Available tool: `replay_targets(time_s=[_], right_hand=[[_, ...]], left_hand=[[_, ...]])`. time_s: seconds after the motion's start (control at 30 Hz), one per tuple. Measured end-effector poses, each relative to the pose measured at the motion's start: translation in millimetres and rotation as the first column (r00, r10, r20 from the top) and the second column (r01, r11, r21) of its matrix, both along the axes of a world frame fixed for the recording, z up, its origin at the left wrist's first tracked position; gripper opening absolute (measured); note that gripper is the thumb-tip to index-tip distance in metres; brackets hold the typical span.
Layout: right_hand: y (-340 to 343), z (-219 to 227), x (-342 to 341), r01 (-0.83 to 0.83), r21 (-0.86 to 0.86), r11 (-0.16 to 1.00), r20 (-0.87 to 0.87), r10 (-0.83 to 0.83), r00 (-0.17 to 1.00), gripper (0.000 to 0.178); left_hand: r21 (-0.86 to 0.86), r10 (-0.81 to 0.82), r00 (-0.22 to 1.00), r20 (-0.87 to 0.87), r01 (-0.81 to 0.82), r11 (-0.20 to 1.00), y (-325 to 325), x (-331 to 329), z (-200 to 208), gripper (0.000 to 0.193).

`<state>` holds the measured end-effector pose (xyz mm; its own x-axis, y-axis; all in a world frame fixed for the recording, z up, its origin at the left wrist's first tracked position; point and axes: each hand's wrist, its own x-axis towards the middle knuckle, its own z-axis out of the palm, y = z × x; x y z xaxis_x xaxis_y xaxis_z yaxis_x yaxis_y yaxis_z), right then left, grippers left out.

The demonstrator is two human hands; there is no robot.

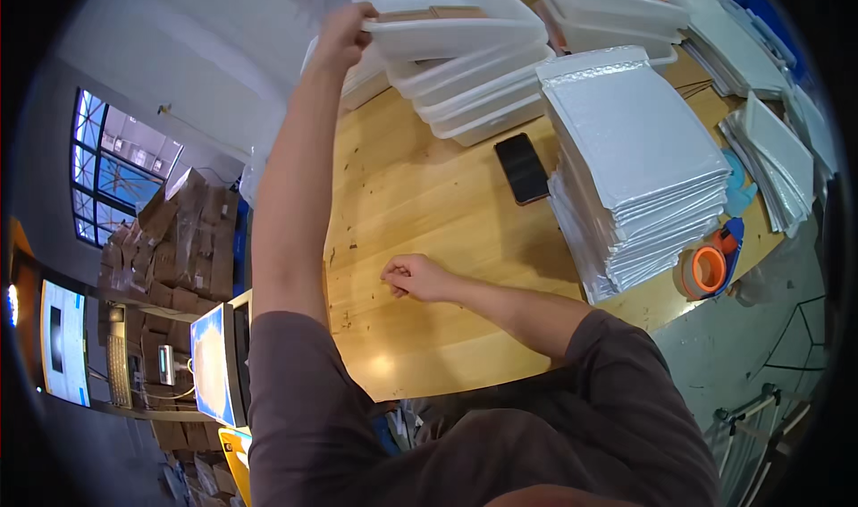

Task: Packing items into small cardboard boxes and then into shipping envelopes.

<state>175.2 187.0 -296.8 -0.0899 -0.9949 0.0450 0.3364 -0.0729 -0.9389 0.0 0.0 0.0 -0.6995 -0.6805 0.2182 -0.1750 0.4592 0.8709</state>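
Note:
At the far left of the table, my left hand is stretched out, its fingers curled over the rim of a translucent white plastic bin. That bin is tilted on top of a stack of similar bins, with brown cardboard inside it. My right hand rests low over the middle of the wooden table, fingers curled in, with nothing showing in them. Between the bins and a tall stack of white bubble mailers lies a black phone.
Rolls of orange tape and a blue tape dispenser sit at the table's right edge. More mailers lean behind them. Another bin stack stands at the back. Left of the table are a monitor and piled cardboard boxes.

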Motion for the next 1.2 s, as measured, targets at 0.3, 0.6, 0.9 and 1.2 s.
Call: replay_targets(time_s=[0.3, 0.6, 0.9, 1.2], right_hand=[[-15, -21, 6, -0.04, -0.041, 0.998, 0.059, 0.043, 0.997, 0.012], [12, 13, 21, -0.078, -0.193, 0.978, -0.594, -0.053, 0.803, 0.017], [7, -8, 29, -0.105, -0.398, 0.911, -0.685, -0.22, 0.695, 0.015], [18, 53, 42, 0.031, -0.257, 0.966, -0.281, -0.105, 0.954, 0.038]], left_hand=[[-0.14, 0.196, 0.879, -0.435, -0.282, 0.949, 10, 190, 9, 0.007], [-0.927, 0.325, 0.925, -0.197, -0.283, 0.244, 51, 309, -128, 0.015], [-0.949, 0.355, 0.907, -0.225, -0.287, 0.132, 54, 339, -142, 0.021], [-0.223, 0.46, 0.62, -0.636, -0.718, 0.659, 67, 355, -128, 0.006]])
